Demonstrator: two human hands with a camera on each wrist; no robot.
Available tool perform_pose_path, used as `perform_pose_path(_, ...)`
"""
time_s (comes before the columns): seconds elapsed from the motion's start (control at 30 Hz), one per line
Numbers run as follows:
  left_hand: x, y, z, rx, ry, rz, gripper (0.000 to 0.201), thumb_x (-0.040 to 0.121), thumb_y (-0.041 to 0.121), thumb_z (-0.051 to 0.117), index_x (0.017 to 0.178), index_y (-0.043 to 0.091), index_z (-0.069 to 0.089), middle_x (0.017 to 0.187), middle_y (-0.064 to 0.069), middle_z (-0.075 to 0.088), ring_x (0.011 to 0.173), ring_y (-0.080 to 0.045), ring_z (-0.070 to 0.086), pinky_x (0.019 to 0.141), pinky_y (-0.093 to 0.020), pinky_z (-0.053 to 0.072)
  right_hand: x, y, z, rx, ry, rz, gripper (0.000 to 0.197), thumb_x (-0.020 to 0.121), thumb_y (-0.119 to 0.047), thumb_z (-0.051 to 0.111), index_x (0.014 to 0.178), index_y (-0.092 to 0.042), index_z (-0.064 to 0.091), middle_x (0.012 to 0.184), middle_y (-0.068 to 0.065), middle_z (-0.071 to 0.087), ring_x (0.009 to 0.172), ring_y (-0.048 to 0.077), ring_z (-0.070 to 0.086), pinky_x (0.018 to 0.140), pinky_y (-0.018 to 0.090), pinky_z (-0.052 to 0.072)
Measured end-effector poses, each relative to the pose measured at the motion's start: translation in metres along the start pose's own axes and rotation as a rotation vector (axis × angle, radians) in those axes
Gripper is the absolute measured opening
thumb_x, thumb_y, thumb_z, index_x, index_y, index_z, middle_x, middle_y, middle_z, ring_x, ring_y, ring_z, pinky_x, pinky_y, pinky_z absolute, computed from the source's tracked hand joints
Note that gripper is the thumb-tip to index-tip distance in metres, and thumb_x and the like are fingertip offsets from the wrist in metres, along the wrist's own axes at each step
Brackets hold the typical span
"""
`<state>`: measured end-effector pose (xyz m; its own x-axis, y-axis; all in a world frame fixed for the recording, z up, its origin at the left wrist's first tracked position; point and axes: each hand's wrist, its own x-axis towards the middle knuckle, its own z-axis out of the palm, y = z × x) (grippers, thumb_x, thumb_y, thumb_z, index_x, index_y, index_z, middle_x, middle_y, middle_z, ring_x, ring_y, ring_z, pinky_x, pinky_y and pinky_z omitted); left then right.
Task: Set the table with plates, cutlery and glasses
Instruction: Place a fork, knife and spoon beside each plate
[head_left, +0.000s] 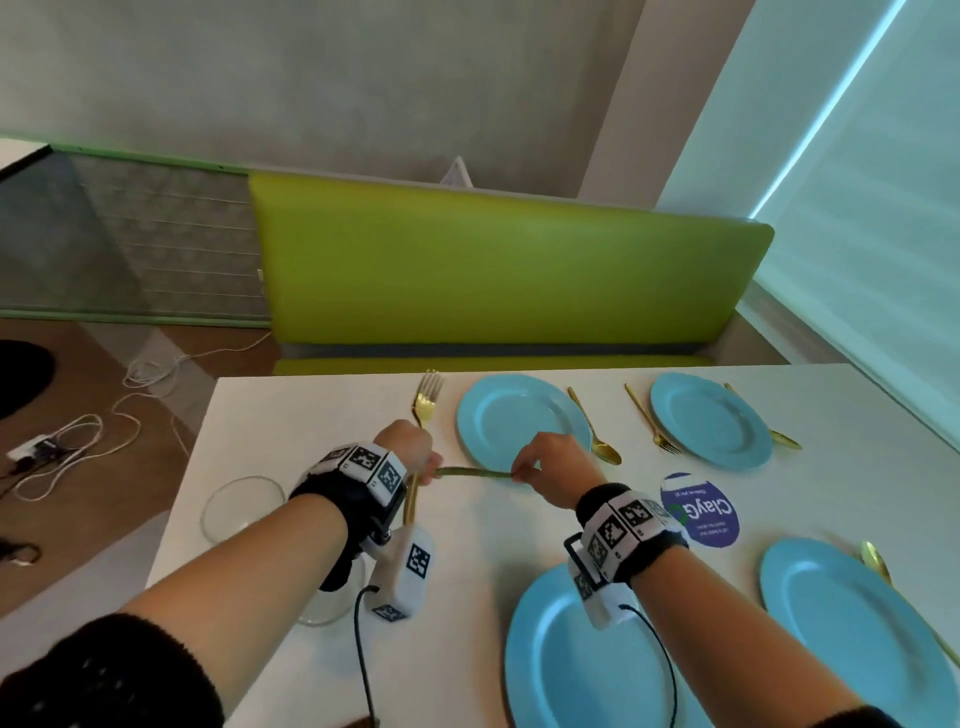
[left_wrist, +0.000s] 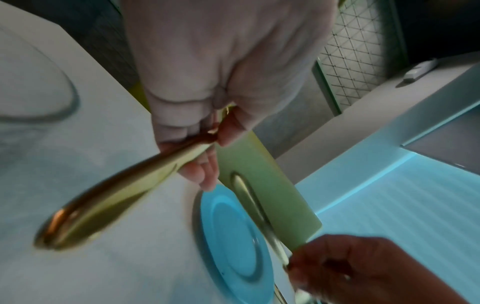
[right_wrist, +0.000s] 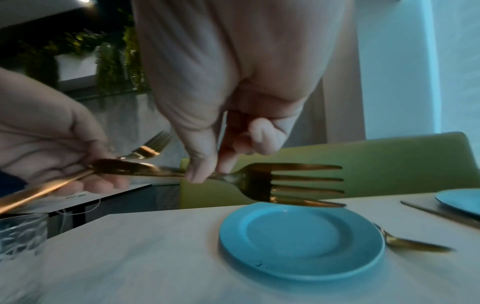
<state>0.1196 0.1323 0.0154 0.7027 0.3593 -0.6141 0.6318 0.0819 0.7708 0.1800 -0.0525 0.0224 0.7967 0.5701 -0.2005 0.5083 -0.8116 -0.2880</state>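
Note:
My left hand (head_left: 423, 467) grips a gold fork (head_left: 427, 397) by its middle, tines pointing away from me and handle (left_wrist: 103, 195) toward me. A second gold fork (head_left: 475, 473) lies level between my hands above the white table (head_left: 291, 431). Its handle end sits in the left hand's fingers (right_wrist: 103, 181). My right hand (head_left: 522, 470) pinches its neck, just behind the tines (right_wrist: 306, 185). Below them sits the far left blue plate (head_left: 519, 415) with a gold spoon (head_left: 597, 436) on its right. Three more blue plates (head_left: 711, 421) (head_left: 587, 660) (head_left: 857, 639) are laid out.
A clear glass (head_left: 244, 512) stands at the table's left edge, another glass (head_left: 327, 613) under my left wrist. A fork (head_left: 652, 421) and spoons (head_left: 779, 436) (head_left: 878, 564) lie by the right-hand plates. A purple sticker (head_left: 701, 512) marks the table. A green bench (head_left: 493, 270) lies beyond.

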Motion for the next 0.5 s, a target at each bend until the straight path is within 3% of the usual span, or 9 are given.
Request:
perform_pose_path(0.1, 0.004, -0.004, -0.028, -0.070, 0.086, -0.009, 0.015, 0.096, 0.001, 0.032, 0.098, -0.005, 0.045, 0.071, -0.014, 0.059, 0.058, -0.024, 0.057, 0.052, -0.030, 0.046, 0.009, -0.004, 0.014, 0.109, 0.016, 0.143, 0.013, 0.085, -0.016, 0.064, 0.092, -0.015, 0.075, 0.104, 0.002, 0.070, 0.101, 0.020, 0.062, 0.091, 0.031, 0.051)
perform_pose_path(0.2, 0.012, -0.007, -0.045, -0.126, 0.104, -0.008, 0.017, 0.097, 0.001, 0.032, 0.090, -0.006, 0.046, 0.070, -0.013, 0.057, 0.057, -0.023, 0.056, 0.050, -0.029, 0.044, 0.022, -0.014, 0.028, 0.248, 0.016, 0.278, 0.013, 0.084, -0.014, 0.064, 0.090, -0.009, 0.075, 0.098, 0.007, 0.073, 0.088, 0.016, 0.063, 0.085, 0.024, 0.052)
perform_pose_path(0.27, 0.018, -0.009, -0.051, -0.140, 0.106, -0.008, 0.021, 0.098, 0.002, 0.033, 0.084, -0.005, 0.047, 0.069, -0.012, 0.057, 0.056, -0.021, 0.056, 0.047, -0.027, 0.045, 0.034, -0.024, 0.037, 0.261, 0.005, 0.352, 0.019, 0.085, -0.015, 0.059, 0.093, -0.006, 0.074, 0.099, 0.007, 0.073, 0.092, 0.018, 0.065, 0.089, 0.027, 0.053)
perform_pose_path(0.33, 0.022, -0.008, -0.053, -0.161, 0.103, -0.008, 0.016, 0.098, 0.002, 0.034, 0.091, -0.005, 0.046, 0.070, -0.011, 0.057, 0.056, -0.020, 0.057, 0.043, -0.024, 0.045, 0.047, -0.033, 0.046, 0.235, -0.041, 0.399, 0.022, 0.086, -0.016, 0.055, 0.093, -0.005, 0.072, 0.098, 0.004, 0.071, 0.096, 0.020, 0.064, 0.091, 0.029, 0.053)
perform_pose_path(0.4, 0.025, -0.009, -0.056, -0.191, 0.096, 0.000, 0.012, 0.098, 0.002, 0.036, 0.097, -0.004, 0.046, 0.070, -0.011, 0.057, 0.056, -0.020, 0.057, 0.046, -0.025, 0.047, 0.061, -0.040, 0.055, 0.233, -0.079, 0.441, 0.015, 0.088, -0.020, 0.055, 0.081, -0.010, 0.064, 0.082, -0.001, 0.062, 0.080, 0.014, 0.059, 0.075, 0.020, 0.052)
perform_pose_path(0.47, 0.029, -0.010, -0.058, -0.216, 0.093, 0.014, 0.011, 0.098, 0.001, 0.038, 0.098, -0.004, 0.048, 0.071, -0.012, 0.056, 0.058, -0.021, 0.056, 0.053, -0.028, 0.049, 0.073, -0.046, 0.062, 0.317, -0.122, 0.504, 0.012, 0.087, -0.022, 0.058, 0.076, -0.018, 0.054, 0.068, -0.008, 0.046, 0.064, 0.009, 0.047, 0.053, 0.013, 0.037)
perform_pose_path(0.5, 0.031, -0.010, -0.059, -0.223, 0.096, 0.019, 0.012, 0.097, 0.000, 0.038, 0.098, -0.004, 0.049, 0.071, -0.012, 0.056, 0.059, -0.021, 0.056, 0.057, -0.029, 0.049, 0.078, -0.049, 0.065, 0.322, -0.138, 0.522, 0.013, 0.087, -0.022, 0.059, 0.076, -0.019, 0.051, 0.066, -0.008, 0.041, 0.059, 0.007, 0.042, 0.048, 0.013, 0.031)
